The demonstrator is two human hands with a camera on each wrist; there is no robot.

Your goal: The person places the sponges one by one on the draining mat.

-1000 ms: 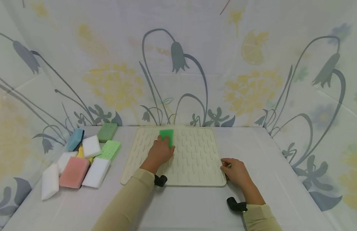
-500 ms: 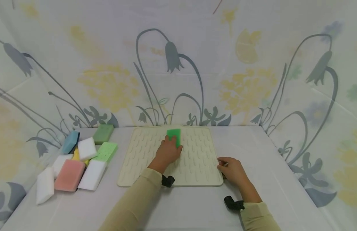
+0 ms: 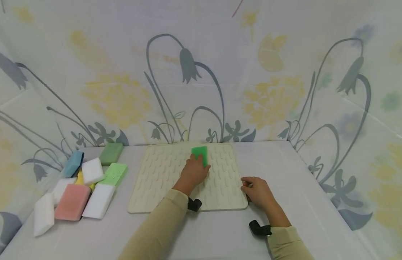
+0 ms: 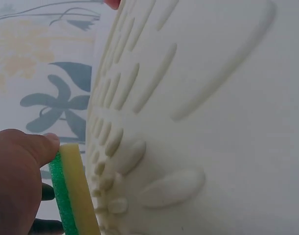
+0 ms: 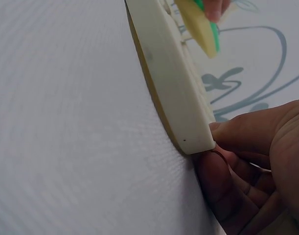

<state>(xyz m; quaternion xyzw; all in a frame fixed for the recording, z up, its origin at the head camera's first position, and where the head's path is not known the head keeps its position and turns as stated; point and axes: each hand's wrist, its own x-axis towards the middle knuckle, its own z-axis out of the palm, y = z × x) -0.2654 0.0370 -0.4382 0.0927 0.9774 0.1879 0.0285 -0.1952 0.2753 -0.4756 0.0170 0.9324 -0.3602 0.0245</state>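
Observation:
My left hand point(image 3: 195, 171) grips a green-and-yellow sponge point(image 3: 200, 154) over the upper middle of a cream drying mat point(image 3: 158, 180) with raised oblong ribs. In the left wrist view, the thumb lies along one edge of the sponge point(image 4: 76, 191), its green layer toward the palm and its yellow layer facing the mat point(image 4: 227, 147). At the mat's right edge, my right hand point(image 3: 259, 193) pinches the rim between thumb and fingers. The right wrist view shows the thumb on the ribbed face and curled fingers under the corner of the mat point(image 5: 173, 83).
Left of the mat lies a heap of sponges: a pink one point(image 3: 72, 202), a blue one point(image 3: 73, 164), a dark green one point(image 3: 111, 154), a light green one point(image 3: 114, 174) and several white ones point(image 3: 99, 201). Something yellow point(image 3: 79, 178) shows among them. A flowered cloth point(image 3: 201, 72) rises behind the table.
My left hand has slid the green sponge rightward across the mat. The right hand keeps its pinch on the mat's edge. The whole head view has shifted slightly.

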